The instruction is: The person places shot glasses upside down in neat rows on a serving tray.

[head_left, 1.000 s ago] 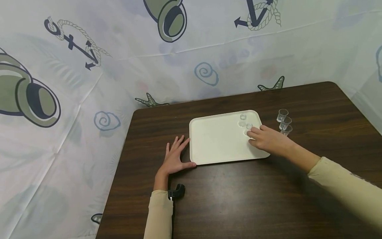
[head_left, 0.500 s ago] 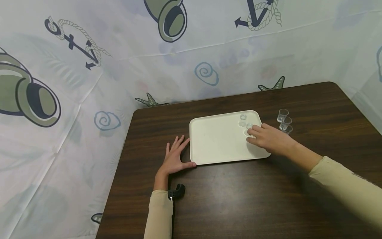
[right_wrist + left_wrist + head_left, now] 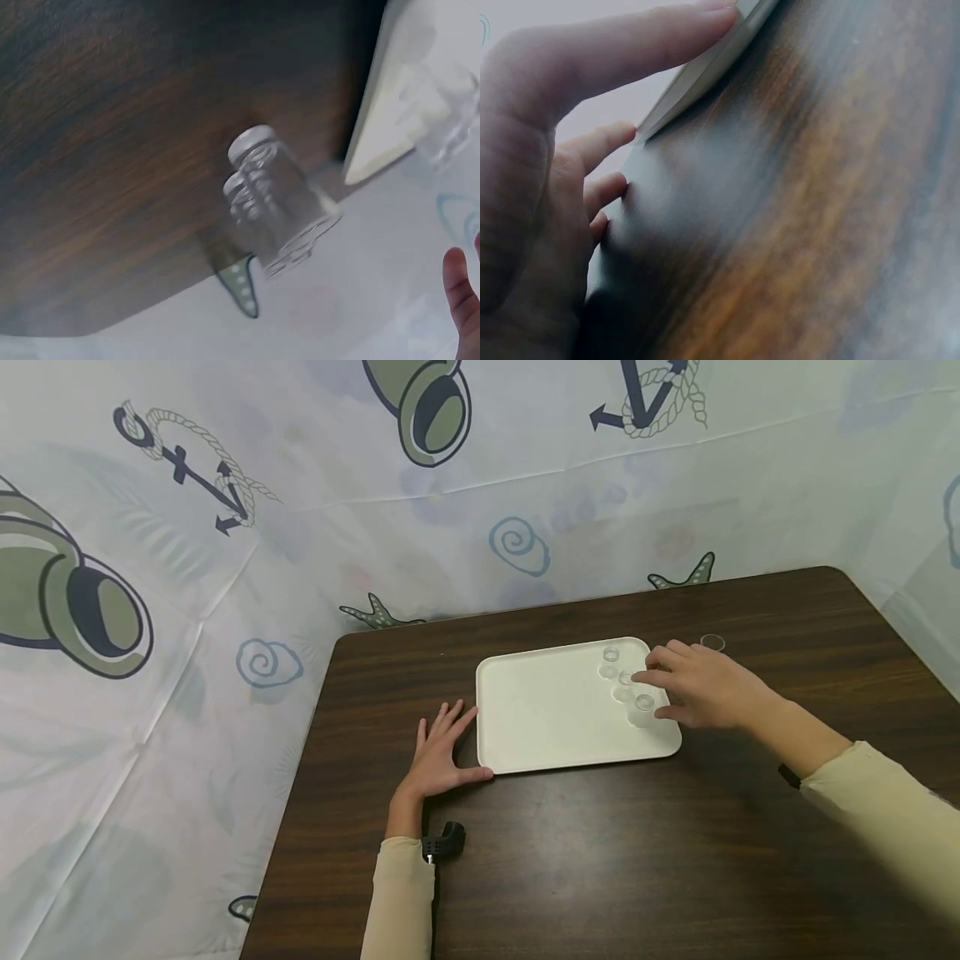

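Note:
A white rectangular tray (image 3: 547, 710) lies on the table. Three small clear shot glasses stand along its right side: a back one (image 3: 611, 655), a middle one (image 3: 627, 677) and a front one (image 3: 644, 702). My right hand (image 3: 705, 685), fingers loosely bent and holding nothing, hovers over the tray's right edge beside the front glass. More shot glasses (image 3: 281, 199) stand on the table in the right wrist view; in the head view the hand hides most of them. My left hand (image 3: 435, 760) is spread at the tray's left front corner, thumb and fingertip touching its rim.
The dark wood-grain table (image 3: 570, 868) backs onto a patterned cloth (image 3: 442, 552) with anchors and shells. Only the rim of one loose glass (image 3: 712, 642) shows past the right hand. A black wrist device (image 3: 446, 842) sits on the left forearm.
My right hand has let go of the front shot glass, leaving it on the tray, and has moved right toward the glasses on the table. The left hand has stayed put.

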The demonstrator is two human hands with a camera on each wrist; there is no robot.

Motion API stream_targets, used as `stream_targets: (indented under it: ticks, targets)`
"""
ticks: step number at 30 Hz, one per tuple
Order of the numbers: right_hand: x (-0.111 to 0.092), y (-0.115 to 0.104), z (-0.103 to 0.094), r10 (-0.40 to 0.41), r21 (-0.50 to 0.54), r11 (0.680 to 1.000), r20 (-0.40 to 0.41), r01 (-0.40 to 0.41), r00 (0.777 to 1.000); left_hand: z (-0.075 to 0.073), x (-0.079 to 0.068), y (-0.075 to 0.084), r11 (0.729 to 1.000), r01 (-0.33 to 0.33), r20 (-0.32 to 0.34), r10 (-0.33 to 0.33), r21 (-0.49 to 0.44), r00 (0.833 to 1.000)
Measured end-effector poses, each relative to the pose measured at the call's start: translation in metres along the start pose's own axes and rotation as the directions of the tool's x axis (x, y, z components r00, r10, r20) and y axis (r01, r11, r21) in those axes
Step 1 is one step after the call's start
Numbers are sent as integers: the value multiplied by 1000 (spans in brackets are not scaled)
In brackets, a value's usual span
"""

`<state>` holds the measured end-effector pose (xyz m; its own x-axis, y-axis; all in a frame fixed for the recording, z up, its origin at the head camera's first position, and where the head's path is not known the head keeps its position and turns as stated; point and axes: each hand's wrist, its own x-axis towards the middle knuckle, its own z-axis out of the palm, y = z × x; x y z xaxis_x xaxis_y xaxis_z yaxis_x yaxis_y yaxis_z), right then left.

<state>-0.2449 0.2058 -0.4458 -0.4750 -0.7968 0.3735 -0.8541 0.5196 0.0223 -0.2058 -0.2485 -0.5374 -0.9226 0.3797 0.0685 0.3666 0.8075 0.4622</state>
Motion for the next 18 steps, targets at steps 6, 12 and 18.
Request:
stream_targets:
  ticks: [6,12,18]
  targets:
    - [-10,13,-15,153,70,987,-107,-146,982,-2,-1,1,1000,2,3,-2,-1,1000]
    - [-29,29,-25,475,228,866,-100,-445,874,-1,0,0,1000,-6,-5,6,4,1000]
    - [-52,52,-20,730,438,636,-76,-635,679,-1,-1,0,1000,-6,-2,6,-2,1000]
